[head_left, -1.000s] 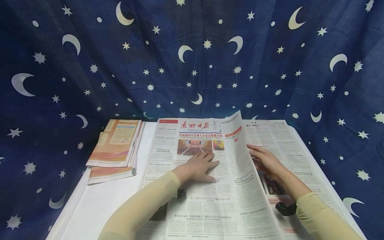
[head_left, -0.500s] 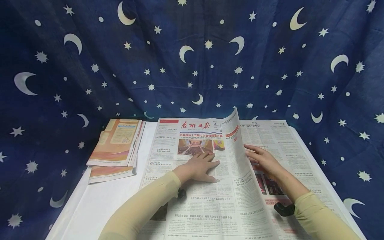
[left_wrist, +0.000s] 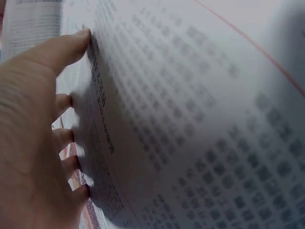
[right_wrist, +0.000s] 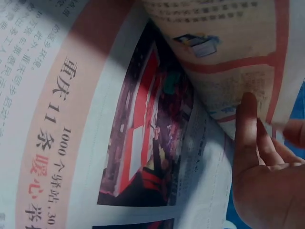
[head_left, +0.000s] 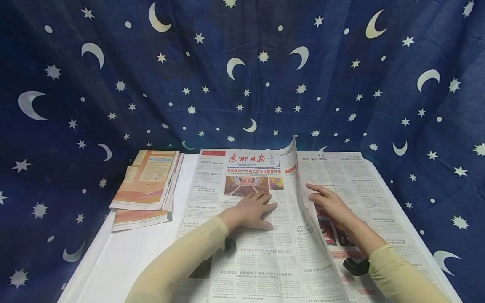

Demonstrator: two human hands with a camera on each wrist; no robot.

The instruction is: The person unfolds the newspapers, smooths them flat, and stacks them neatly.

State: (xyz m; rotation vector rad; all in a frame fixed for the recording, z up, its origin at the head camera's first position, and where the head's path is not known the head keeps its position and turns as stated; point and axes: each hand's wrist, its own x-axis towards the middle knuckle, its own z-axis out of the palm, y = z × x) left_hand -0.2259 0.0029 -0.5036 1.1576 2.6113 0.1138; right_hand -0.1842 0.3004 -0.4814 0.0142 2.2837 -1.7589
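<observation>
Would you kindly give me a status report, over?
Left hand rests on newspaper; right hand behind its raised page; booklets to the left, not in the way.

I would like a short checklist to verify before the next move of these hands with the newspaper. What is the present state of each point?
1. Left hand steadies the newspaper: ok, it rests on the front page with fingers spread.
2. Right hand is placed behind the raised page: ok, its fingers appear to touch the underside.
3. Raised page lies flat: not ok, it stands up in a curl.
4. Only one sheet is lifted: cannot tell, the edges do not show this clearly.
5. Booklets are out of the way: ok, they lie left of the newspaper with a gap between.
</observation>
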